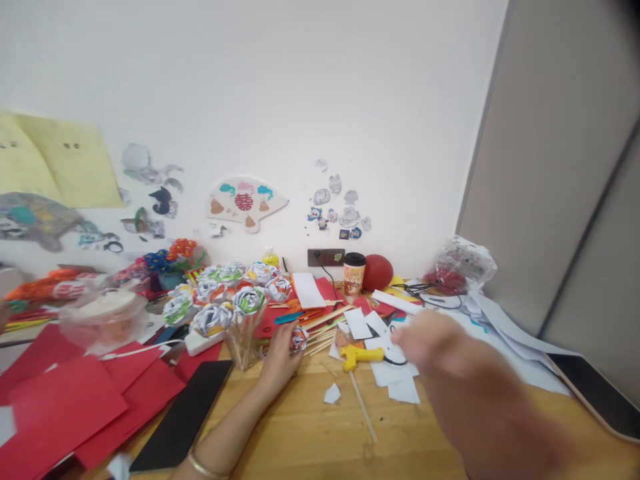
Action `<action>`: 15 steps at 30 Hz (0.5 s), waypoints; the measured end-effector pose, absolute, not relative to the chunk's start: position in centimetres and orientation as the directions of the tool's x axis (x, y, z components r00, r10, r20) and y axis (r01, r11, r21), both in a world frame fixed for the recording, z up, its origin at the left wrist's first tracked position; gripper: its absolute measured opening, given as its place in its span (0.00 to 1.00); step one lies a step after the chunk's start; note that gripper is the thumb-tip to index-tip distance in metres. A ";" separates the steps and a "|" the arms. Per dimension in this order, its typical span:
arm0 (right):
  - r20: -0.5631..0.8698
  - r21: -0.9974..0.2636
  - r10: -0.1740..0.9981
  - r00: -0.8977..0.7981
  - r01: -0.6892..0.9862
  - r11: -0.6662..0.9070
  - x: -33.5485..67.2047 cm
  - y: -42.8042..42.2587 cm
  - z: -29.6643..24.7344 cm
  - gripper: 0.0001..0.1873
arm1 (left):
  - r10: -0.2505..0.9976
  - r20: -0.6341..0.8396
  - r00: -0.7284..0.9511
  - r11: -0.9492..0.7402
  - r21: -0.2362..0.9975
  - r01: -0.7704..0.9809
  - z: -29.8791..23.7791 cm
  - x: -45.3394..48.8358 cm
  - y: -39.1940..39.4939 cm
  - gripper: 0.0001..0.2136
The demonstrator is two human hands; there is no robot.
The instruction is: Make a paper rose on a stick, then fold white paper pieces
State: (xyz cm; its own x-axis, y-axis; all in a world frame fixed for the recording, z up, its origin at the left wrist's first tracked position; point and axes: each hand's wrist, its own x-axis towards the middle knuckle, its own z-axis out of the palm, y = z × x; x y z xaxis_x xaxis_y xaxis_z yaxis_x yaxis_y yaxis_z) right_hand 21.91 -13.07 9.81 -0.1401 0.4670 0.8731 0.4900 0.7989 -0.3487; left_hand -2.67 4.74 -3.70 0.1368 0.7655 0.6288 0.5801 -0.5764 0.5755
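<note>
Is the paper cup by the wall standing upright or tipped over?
Upright: the paper cup stands on its base with its black lid on top.

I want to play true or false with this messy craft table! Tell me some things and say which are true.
1. The left hand holds a small paper flower. True.
2. The glue gun is blue. False: it is yellow.
3. The paper cup has a black lid. True.
4. The red paper sheets lie on the right side of the table. False: they lie on the left; the right side has white paper.
5. A red bracelet is on the left wrist. False: it is gold-coloured.
</note>
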 end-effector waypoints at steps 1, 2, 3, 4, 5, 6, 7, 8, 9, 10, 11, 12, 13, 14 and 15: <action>0.862 -0.370 0.486 -0.143 0.478 0.797 21.2 -11.7 9.9 0.16 | 0.766 0.629 0.135 -0.573 0.572 0.587 -3.8 -2.7 4.7 0.24; 0.839 -0.390 0.520 -0.161 0.489 0.781 20.4 -10.1 9.7 0.15 | 0.767 0.629 0.130 -0.568 0.570 0.594 -3.8 -2.7 4.7 0.24; 0.800 -0.397 0.567 -0.198 0.533 0.747 19.4 -8.4 9.1 0.13 | 0.768 0.628 0.123 -0.562 0.570 0.599 -3.8 -2.7 4.7 0.24; 0.740 -0.378 0.623 -0.254 0.610 0.697 18.4 -6.7 8.2 0.10 | 0.770 0.627 0.117 -0.556 0.571 0.604 -3.8 -2.7 4.6 0.23; 0.662 -0.303 0.675 -0.325 0.708 0.638 17.4 -5.0 7.0 0.08 | 0.773 0.625 0.111 -0.550 0.573 0.608 -3.8 -2.7 4.6 0.23; 0.569 -0.171 0.720 -0.397 0.799 0.576 16.5 -3.5 5.6 0.09 | 0.776 0.623 0.103 -0.542 0.575 0.612 -3.8 -2.7 4.5 0.22; 0.475 -0.001 0.747 -0.465 0.848 0.530 15.6 -2.1 4.2 0.10 | 0.779 0.620 0.093 -0.534 0.578 0.617 -3.7 -2.7 4.5 0.20; 0.435 0.054 0.755 -0.491 0.851 0.523 14.7 -1.0 2.8 0.11 | 0.782 0.618 0.082 -0.526 0.582 0.620 -3.6 -2.8 4.4 0.19; 0.409 0.090 0.755 -0.513 0.846 0.526 13.9 -0.1 1.5 0.12 | 0.784 0.617 0.071 -0.518 0.587 0.623 -3.5 -2.8 4.4 0.19; 0.388 0.124 0.756 -0.527 0.843 0.524 13.2 0.7 0.3 0.12 | 0.786 0.615 0.061 -0.511 0.591 0.624 -3.5 -2.8 4.3 0.18; 0.368 0.156 0.751 -0.548 0.833 0.531 12.6 1.2 -0.6 0.11 | 0.788 0.614 0.053 -0.506 0.596 0.623 -3.4 -2.9 4.2 0.18; 0.349 0.186 0.747 -0.565 0.824 0.536 12.1 1.7 -1.4 0.11 | 0.788 0.614 0.045 -0.503 0.600 0.622 -3.3 -2.9 4.2 0.18; 0.333 0.214 0.743 -0.580 0.814 0.540 11.7 2.1 -1.9 0.10 | 0.789 0.614 0.038 -0.501 0.605 0.619 -3.3 -2.9 4.2 0.18; 0.321 0.240 0.737 -0.595 0.804 0.545 11.4 2.4 -2.3 0.10 | 0.788 0.615 0.029 -0.498 0.610 0.616 -3.3 -2.8 4.1 0.18; 0.312 0.265 0.728 -0.611 0.792 0.551 11.2 2.7 -2.6 0.11 | 0.787 0.616 0.018 -0.496 0.616 0.612 -3.3 -2.8 4.1 0.18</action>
State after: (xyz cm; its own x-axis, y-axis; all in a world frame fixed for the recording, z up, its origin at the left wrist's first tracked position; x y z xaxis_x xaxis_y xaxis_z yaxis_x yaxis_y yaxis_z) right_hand 11.24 2.69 -2.60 -0.6105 0.7279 0.3121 0.7917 0.5506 0.2647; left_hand -2.79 4.13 -3.30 0.0184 0.7873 0.6162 0.6118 -0.4963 0.6159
